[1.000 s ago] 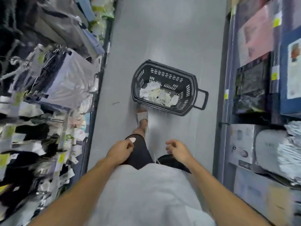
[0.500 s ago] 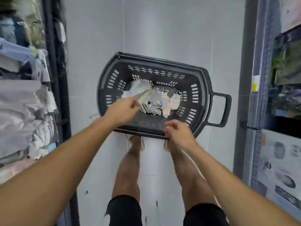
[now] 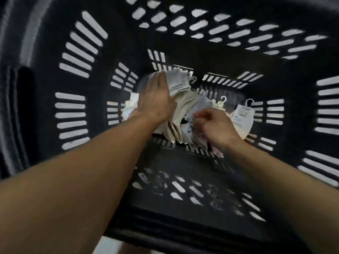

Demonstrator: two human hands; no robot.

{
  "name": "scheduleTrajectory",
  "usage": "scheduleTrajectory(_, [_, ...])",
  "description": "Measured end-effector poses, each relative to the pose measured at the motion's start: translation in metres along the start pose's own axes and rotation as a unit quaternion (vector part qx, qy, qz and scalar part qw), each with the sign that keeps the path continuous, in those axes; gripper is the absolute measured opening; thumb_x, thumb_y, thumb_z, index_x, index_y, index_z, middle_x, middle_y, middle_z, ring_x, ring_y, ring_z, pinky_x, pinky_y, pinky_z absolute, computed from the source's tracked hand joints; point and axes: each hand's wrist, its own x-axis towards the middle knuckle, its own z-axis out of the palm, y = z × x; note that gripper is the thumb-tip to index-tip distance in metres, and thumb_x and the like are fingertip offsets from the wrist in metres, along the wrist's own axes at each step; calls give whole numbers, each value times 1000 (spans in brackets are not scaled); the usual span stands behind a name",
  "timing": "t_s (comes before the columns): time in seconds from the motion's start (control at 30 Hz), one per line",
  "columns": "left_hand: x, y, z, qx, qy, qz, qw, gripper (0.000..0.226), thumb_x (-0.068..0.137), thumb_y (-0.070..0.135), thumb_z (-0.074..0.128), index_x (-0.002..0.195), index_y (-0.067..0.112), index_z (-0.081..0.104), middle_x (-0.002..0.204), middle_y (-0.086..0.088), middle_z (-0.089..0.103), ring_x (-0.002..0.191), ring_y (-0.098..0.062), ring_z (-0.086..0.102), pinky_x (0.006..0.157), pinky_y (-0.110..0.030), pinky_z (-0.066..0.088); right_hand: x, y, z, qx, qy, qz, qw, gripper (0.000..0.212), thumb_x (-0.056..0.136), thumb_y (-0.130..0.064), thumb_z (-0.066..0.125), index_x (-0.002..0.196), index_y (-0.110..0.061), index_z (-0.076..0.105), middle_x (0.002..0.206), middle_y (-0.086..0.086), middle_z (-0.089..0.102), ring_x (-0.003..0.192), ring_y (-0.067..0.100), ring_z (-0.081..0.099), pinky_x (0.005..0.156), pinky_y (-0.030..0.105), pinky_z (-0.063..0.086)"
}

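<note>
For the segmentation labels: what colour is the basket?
The basket is black with pale slotted walls; head view.
</note>
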Motion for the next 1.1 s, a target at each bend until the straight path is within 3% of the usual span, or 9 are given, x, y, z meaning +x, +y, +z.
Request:
scheduleTrajectory(0.13, [20, -7, 0, -26, 20, -27, 999, 38, 95, 41, 54, 126, 19, 54, 126, -10, 60, 116, -32, 55, 94, -43, 46, 19, 1, 15, -3, 23, -20, 1000, 21, 88, -10, 49, 89, -22, 66, 90, 8, 71, 78, 30, 67, 75, 49, 57])
scheduleTrajectory(0.3, [8, -25, -40, -179, 1, -84, 980, 6, 96, 36, 56, 94, 31, 58, 91, 5, 65, 92, -23, 64, 79, -37, 50, 13, -18, 16, 62, 48, -43, 996, 32, 94, 0, 45, 84, -24, 64, 88, 6, 71, 72, 19, 63, 60, 34, 49])
scheduleTrajectory(0.43, [-12, -35, -70, -291, 7, -179, 940, 31, 91, 38, 65, 117, 20, 64, 112, 3, 69, 100, -21, 67, 93, -42, 54, 8, -32, 14, 95, 62, -27, 993, 30, 98, 1, 43, 91, -20, 63, 95, 10, 71, 78, 20, 63, 61, 29, 47])
scheduleTrajectory(0.53, [-34, -32, -86, -317, 54, -205, 924, 37, 90, 40, 66, 123, 22, 62, 114, 4, 69, 99, -20, 68, 90, -44, 55, 5, -42, 16, 67, 62, -47, 995, 25, 98, -2, 48, 96, -21, 64, 103, 6, 69, 88, 17, 64, 70, 29, 52])
scheduleTrajectory(0.73, [-91, -26, -107, -190, 121, -110, 968, 21, 94, 44, 58, 97, 25, 67, 90, 7, 70, 81, -14, 68, 71, -44, 59, 17, -64, 24, -237, 61, -225, 943, 36, 94, -6, 52, 127, -21, 57, 134, 0, 53, 123, 19, 51, 101, 36, 46])
scheduleTrajectory(0.87, [-111, -36, -114, -158, 99, -118, 975, 39, 81, 61, 48, 102, 31, 63, 95, 7, 70, 83, -18, 68, 72, -47, 59, 46, -75, 33, -334, -10, -139, 932, 59, 88, -12, 59, 142, -17, 36, 135, 10, 50, 125, 30, 49, 103, 47, 45])
scheduleTrajectory(0.93, [-118, -43, -114, -148, 108, -111, 977, 48, 76, 66, 44, 104, 31, 62, 97, 5, 70, 84, -22, 69, 74, -50, 59, 53, -74, 33, -328, -12, -117, 937, 49, 89, -10, 58, 135, -19, 44, 120, 8, 59, 110, 29, 58, 93, 46, 51])
scheduleTrajectory(1.03, [-128, -51, -110, -119, 135, -102, 978, 52, 79, 70, 43, 112, 33, 58, 102, -1, 70, 90, -31, 68, 79, -54, 57, 46, -67, 28, -345, -1, -158, 925, 21, 85, -5, 56, 98, -17, 69, 99, 2, 68, 93, 22, 64, 79, 37, 55])
scheduleTrajectory(1.1, [-133, -54, -106, -100, 144, -90, 980, 49, 83, 68, 41, 115, 34, 56, 101, -3, 70, 90, -35, 67, 80, -56, 56, 39, -61, 28, -372, 0, -163, 914, 25, 82, -8, 52, 87, -19, 74, 105, 5, 70, 97, 23, 64, 86, 38, 55])
